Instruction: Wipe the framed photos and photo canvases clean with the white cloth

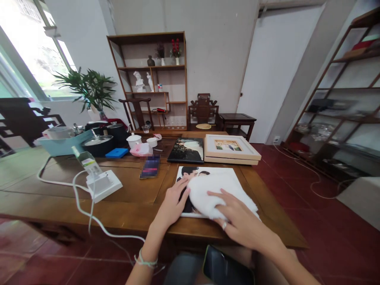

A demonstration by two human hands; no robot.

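A wedding photo panel [187, 206] lies flat on the wooden table in front of me, its right part covered by a fluffy white cloth [204, 190]. My right hand [234, 213], with a ring on one finger, holds the cloth against the panel, fingers bent over its bunched front edge. Flat on the panel's left side rests my left hand [175, 200], its fingers stretched out and the tips near the cloth's left edge. Much of the picture is hidden under the cloth.
Behind the panel are a dark photo panel [185, 150] and stacked light frames [233, 148]. A phone [150, 166], tissue pack [141, 149], blue box [116, 152] and white power strip [105, 186] with cables occupy the left side. Another phone [227, 267] lies on my lap.
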